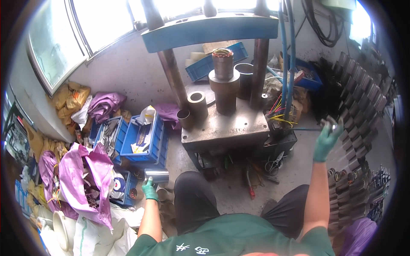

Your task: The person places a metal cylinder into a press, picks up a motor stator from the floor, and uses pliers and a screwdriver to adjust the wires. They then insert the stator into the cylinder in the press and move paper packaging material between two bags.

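My left hand (150,189), in a green glove, grips a short shiny metal cylinder (156,175) beside my left knee. My right hand (328,138), also gloved, is raised at the right with its fingers apart and partly curled. It is near the tall stack of dark metal cylinders (361,123); a small bright spot shows at its fingers, too blurred to make out. In front of me stands a press with a blue crossbeam (213,32) and steel table (226,128). On that table a metal cylinder with copper-coloured windings (223,62) sits upright on a stepped metal post (225,91).
Hollow metal sleeves (197,104) stand on the press table. Blue crates (145,145) and an open purple sack (85,179) crowd the left. Blue hoses (289,64) hang at the press's right. A red-handled tool (250,187) lies on the floor below.
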Available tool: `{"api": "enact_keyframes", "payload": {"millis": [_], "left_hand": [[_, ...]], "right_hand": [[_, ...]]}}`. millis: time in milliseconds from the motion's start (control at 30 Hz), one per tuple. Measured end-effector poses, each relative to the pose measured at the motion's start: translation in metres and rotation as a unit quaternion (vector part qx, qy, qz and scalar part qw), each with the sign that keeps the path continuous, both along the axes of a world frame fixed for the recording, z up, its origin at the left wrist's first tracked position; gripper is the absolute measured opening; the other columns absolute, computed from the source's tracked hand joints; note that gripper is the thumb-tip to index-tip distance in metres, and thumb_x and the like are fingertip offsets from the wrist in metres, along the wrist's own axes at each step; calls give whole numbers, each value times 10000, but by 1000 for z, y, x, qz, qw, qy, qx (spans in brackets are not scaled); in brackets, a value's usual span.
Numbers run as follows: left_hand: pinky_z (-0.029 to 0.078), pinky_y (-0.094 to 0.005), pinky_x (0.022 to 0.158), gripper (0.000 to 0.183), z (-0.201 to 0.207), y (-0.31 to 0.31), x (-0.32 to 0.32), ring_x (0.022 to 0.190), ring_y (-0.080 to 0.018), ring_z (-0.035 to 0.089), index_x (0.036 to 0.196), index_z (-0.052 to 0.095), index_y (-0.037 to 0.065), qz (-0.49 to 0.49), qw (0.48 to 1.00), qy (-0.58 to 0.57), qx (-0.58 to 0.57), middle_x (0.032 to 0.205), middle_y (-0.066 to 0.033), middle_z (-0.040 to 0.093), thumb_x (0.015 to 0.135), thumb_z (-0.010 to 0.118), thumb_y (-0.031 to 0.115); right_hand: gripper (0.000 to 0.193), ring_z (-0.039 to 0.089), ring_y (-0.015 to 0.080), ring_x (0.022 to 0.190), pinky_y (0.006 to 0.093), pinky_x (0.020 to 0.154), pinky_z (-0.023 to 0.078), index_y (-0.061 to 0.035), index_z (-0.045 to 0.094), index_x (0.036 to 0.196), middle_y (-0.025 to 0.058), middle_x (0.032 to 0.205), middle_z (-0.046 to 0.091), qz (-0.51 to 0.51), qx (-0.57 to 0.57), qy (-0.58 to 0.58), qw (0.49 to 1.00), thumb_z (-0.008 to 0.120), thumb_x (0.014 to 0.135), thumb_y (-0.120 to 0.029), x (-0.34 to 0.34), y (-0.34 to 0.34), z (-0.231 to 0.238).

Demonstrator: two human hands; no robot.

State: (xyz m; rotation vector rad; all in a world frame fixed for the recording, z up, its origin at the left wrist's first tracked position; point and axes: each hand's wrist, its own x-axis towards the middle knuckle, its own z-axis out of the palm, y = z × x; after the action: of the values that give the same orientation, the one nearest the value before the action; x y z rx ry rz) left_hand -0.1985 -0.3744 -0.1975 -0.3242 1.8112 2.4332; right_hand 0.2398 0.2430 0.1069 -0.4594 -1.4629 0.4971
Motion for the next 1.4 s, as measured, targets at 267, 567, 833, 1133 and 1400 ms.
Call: {"api": "enact_keyframes", "payload": {"millis": [267,567,833,1133,1400], "left_hand": [[403,-528,1176,702,174,83,-3,1357,-324,528,1503,508,113,-232,877,88,413,1463,-101,568,964,724,506],[440,-534,1203,667,352,324,32,1404,-375,522,1516,475,61,-383,836,166,357,1520,-162,536,973,724,359],[571,-413,909,437,432,484,-54,1031,-237,657,1219,617,108,-145,924,148,321,1154,-48,640,902,840,309],[616,-501,904,583,450,537,-61,1086,-301,686,1340,585,57,-177,916,225,279,1220,-115,651,830,865,99],[615,-433,874,671,467,567,-72,1043,-286,697,1354,542,39,-222,896,335,187,1207,-125,647,766,864,11]], "right_hand": [[828,648,108,890,283,870,576,-210,181,1694,86,1159,654,-75,-42,15,996,600,1023,32,-51,72,34],[947,595,82,878,267,866,562,-170,65,1718,72,1199,636,-73,-48,68,994,638,995,39,-53,58,36],[864,597,128,941,301,899,555,-129,174,1691,87,1213,633,-53,-82,74,993,634,978,32,-54,43,43],[617,623,194,1090,333,935,593,-58,387,1558,125,1234,621,-26,-105,106,988,602,986,27,-54,45,44],[353,650,156,957,318,848,576,-32,531,1322,95,1131,663,-21,-111,148,983,653,991,-22,-50,50,39]]}}
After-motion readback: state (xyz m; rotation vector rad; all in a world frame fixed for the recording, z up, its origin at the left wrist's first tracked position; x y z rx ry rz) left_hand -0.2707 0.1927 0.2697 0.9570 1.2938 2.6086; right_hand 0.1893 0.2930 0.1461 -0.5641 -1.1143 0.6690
